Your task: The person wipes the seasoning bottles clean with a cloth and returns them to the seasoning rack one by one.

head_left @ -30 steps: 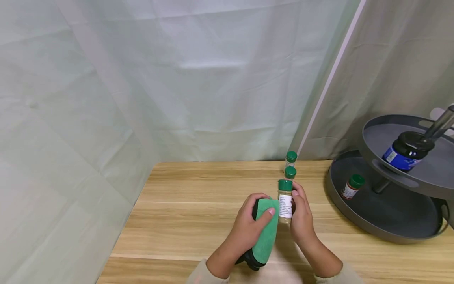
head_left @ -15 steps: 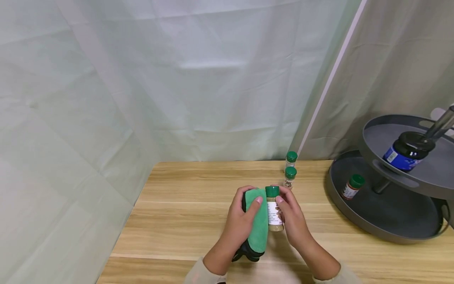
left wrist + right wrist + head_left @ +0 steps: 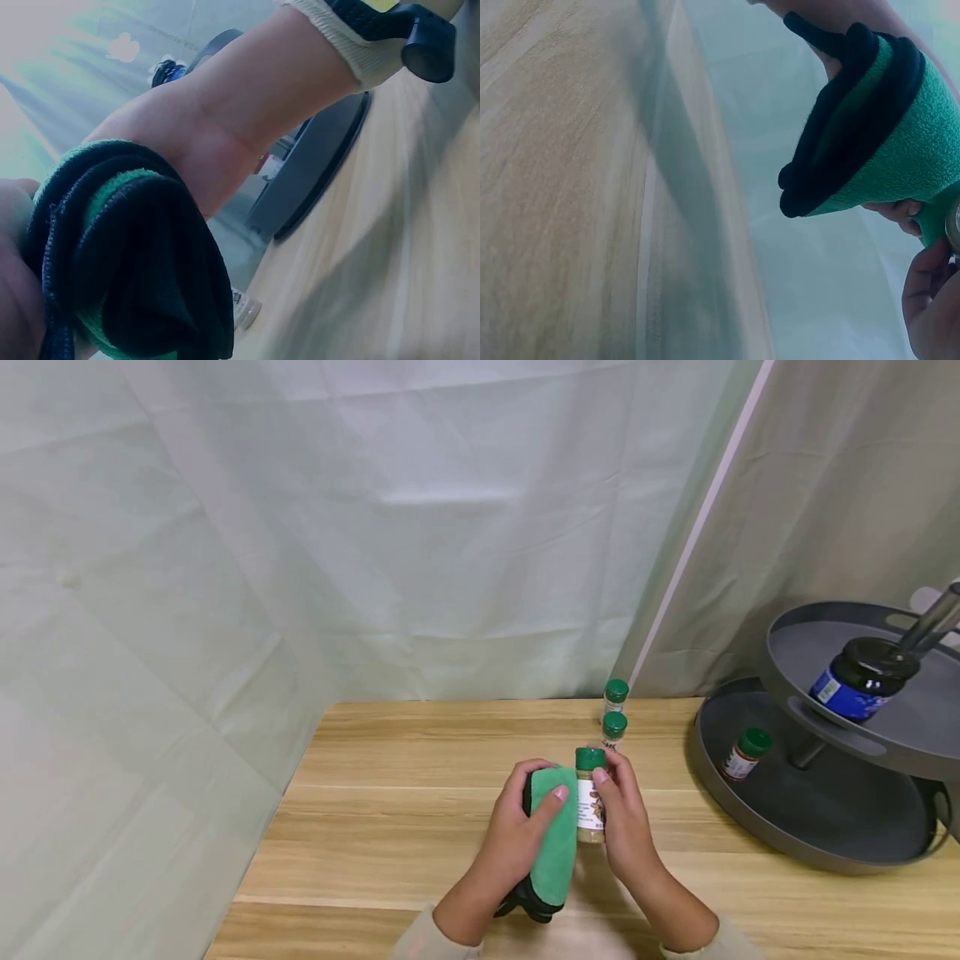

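Observation:
A folded green cloth with dark edging (image 3: 557, 843) is gripped by my left hand (image 3: 517, 835), thumb across its face. My right hand (image 3: 626, 822) holds a spice jar (image 3: 589, 802) upright, with a green cap and a white label, thumb on its front near the cap. Cloth and jar meet side by side in the head view. From the left wrist, the cloth's rolled dark folds (image 3: 150, 255) fill the lower left. In the right wrist view the cloth (image 3: 900, 135) hangs over the table, with only a sliver of the jar at the right edge.
Two more green-capped jars (image 3: 614, 725) stand behind the right hand, near the table's back edge. At the right, a two-tier dark grey round tray (image 3: 802, 847) bears a green-capped jar (image 3: 742, 756) below and a dark jar with a blue label (image 3: 862, 681) above. Pale curtains hang behind.
Both hands moved left with the cloth and jar, then slightly back right. The jar has turned, so its label now shows a picture beside the text.

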The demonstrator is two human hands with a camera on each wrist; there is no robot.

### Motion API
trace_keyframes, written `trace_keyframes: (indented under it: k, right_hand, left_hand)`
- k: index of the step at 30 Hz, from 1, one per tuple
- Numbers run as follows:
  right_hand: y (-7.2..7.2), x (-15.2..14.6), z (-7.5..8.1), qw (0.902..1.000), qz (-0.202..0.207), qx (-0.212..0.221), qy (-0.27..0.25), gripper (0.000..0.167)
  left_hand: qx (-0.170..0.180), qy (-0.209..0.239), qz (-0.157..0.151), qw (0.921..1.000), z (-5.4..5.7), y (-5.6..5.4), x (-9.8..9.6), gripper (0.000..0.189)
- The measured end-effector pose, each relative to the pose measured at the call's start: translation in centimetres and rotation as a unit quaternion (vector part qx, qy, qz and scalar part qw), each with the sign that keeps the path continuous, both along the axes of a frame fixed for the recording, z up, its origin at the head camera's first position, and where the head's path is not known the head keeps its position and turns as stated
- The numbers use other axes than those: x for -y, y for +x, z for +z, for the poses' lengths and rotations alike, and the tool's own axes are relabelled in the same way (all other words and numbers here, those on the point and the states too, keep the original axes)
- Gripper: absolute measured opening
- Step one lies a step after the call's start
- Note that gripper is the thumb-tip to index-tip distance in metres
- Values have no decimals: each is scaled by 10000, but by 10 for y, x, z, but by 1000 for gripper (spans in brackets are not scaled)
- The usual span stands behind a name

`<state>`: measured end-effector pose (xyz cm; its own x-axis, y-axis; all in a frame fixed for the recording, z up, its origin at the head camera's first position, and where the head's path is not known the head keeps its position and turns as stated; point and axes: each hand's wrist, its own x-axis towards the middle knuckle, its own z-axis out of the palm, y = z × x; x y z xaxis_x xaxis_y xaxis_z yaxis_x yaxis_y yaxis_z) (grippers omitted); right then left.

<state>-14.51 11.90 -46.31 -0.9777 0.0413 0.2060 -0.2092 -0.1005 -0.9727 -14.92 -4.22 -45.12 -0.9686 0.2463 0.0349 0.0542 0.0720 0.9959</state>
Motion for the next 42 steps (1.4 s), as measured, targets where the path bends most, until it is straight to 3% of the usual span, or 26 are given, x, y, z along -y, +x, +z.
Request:
trace_keyframes:
  k: [7, 12, 16, 23, 32, 42]
  right_hand:
    - [-3, -7, 3, 9983, -474, 329, -56, 45]
    - [-5, -10, 4, 9978, -482, 363, -270, 42]
    - [-5, -9, 4, 9987, -185, 336, -332, 41]
    - [-2, -5, 4, 9984, 389, 259, -304, 40]
    - [1, -1, 2, 9966, 807, 185, -16, 42]
    - [2, 1, 0, 9996, 225, -90, 128, 40]
  left_hand:
    - [-288, -341, -337, 9984, -2, 5, -5, 37]
    - [-458, -516, -453, 9966, -2, 6, -5, 35]
    - [-448, -412, -353, 9975, -2, 4, -3, 36]
    - [-281, -255, 104, 9992, -2, 1, -1, 37]
    - [-113, 132, 405, 9990, 3, -4, 6, 36]
    - [-13, 89, 105, 9999, 3, 0, 2, 39]
